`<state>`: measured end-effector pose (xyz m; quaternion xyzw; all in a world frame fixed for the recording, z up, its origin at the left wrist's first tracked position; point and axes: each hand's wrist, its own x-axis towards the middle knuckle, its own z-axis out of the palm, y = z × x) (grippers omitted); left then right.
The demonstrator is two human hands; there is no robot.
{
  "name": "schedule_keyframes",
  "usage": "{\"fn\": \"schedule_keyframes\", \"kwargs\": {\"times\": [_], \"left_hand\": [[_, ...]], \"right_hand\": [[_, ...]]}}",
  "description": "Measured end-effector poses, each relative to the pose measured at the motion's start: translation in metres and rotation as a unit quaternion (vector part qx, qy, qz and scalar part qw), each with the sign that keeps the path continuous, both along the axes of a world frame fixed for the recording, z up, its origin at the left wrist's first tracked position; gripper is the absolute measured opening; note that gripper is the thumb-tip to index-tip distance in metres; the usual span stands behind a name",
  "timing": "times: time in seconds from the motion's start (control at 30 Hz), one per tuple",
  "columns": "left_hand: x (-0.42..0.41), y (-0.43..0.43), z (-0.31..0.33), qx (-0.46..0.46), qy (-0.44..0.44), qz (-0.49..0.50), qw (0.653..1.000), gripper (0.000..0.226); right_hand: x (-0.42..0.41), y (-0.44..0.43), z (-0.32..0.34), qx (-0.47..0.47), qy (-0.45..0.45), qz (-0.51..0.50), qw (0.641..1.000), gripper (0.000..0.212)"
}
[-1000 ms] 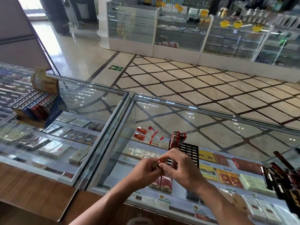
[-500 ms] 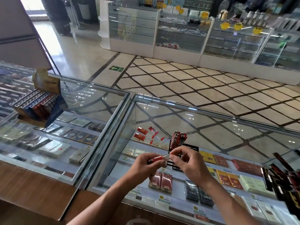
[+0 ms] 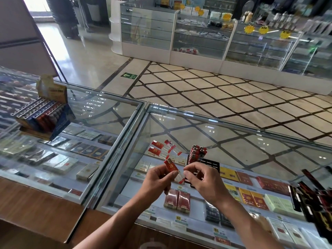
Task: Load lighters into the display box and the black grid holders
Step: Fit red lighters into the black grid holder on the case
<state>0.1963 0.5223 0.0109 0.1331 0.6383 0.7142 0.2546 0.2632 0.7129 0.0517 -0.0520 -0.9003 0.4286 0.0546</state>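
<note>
1. Over the right-hand glass counter (image 3: 251, 150), close to the body, the left hand (image 3: 157, 179) grips one red lighter (image 3: 170, 166) between thumb and curled fingers. The red end is tilted up and to the left. The clear end points down toward the right hand (image 3: 204, 180).
2. Right hand: fingers curled, thumb and forefinger tips at the clear end of the lighter. I cannot tell from this view whether they pinch it or only sit beside it.
3. Targets:
   - The black grid holder (image 3: 212, 164) lies flat on the glass just beyond the hands. Standing lighters (image 3: 198, 152) are clustered at its far left corner, and the near cells look unfilled.
   - The display box (image 3: 61, 123) sits well apart on the left counter, with rows that look mostly full.
   - Loose lighters (image 3: 159, 147) lie on the glass just left of the holder.
4. Judgement: the step in hand is readying this lighter for a cell in the holder, the nearest target.
5. Turn the lighter upright, same end up as the standing lighters. Hold it near the top so the base is free to enter a cell.
6. Choose a cell adjoining the cluster so the rows fill in order. Lower the lighter straight, since a tilted base would likely catch on a cell wall.
7. Risks:
   - The holder lies loose on smooth glass and may slide, so steady its edge with the free hand.
   - Keep the knuckles off the cluster, which looks easy to topple.
8. Cigarette packs (image 3: 177, 202) under the glass play no part.
</note>
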Motion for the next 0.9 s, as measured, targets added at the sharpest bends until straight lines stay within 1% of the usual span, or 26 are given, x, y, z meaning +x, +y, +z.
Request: {"fn": "schedule_keyframes", "kwargs": {"times": [0.1, 0.23, 0.33, 0.43, 0.5, 0.57, 0.63, 0.7, 0.8, 0.9], "left_hand": [[0.004, 0.003, -0.001, -0.042, 0.055, -0.014, 0.998, 0.021], [0.011, 0.007, 0.001, -0.074, 0.098, -0.002, 0.992, 0.012], [0.013, 0.008, 0.001, -0.100, 0.138, 0.001, 0.985, 0.017], [0.014, 0.013, -0.002, -0.130, 0.181, 0.006, 0.975, 0.023], [0.013, 0.016, -0.006, -0.157, 0.226, 0.012, 0.961, 0.020], [0.011, 0.018, -0.009, -0.190, 0.270, 0.013, 0.944, 0.017], [0.009, 0.018, -0.009, -0.233, 0.308, 0.006, 0.922, 0.026], [0.008, 0.016, -0.010, -0.293, 0.373, 0.000, 0.881, 0.033], [0.003, 0.010, -0.018, -0.322, 0.473, -0.004, 0.821, 0.033], [0.002, 0.005, -0.028, -0.365, 0.501, -0.049, 0.783, 0.036]], "right_hand": [[-0.004, -0.007, 0.003, -0.018, 0.019, -0.004, 1.000, 0.013], [-0.008, -0.015, 0.001, -0.031, 0.007, -0.003, 0.999, 0.019], [-0.009, -0.016, 0.000, -0.027, -0.008, -0.005, 1.000, 0.024], [-0.007, -0.016, 0.002, -0.008, -0.018, 0.001, 1.000, 0.024], [-0.006, -0.014, 0.002, 0.000, -0.018, 0.002, 1.000, 0.022], [-0.004, -0.010, 0.001, -0.007, -0.017, 0.001, 1.000, 0.016], [-0.002, -0.004, 0.000, -0.013, -0.014, -0.007, 1.000, 0.010], [0.001, 0.003, 0.000, -0.013, -0.009, -0.022, 1.000, 0.008], [0.006, 0.017, 0.001, -0.021, 0.007, -0.050, 0.999, 0.009], [0.009, 0.030, 0.003, -0.043, 0.028, -0.082, 0.995, 0.012]]}}
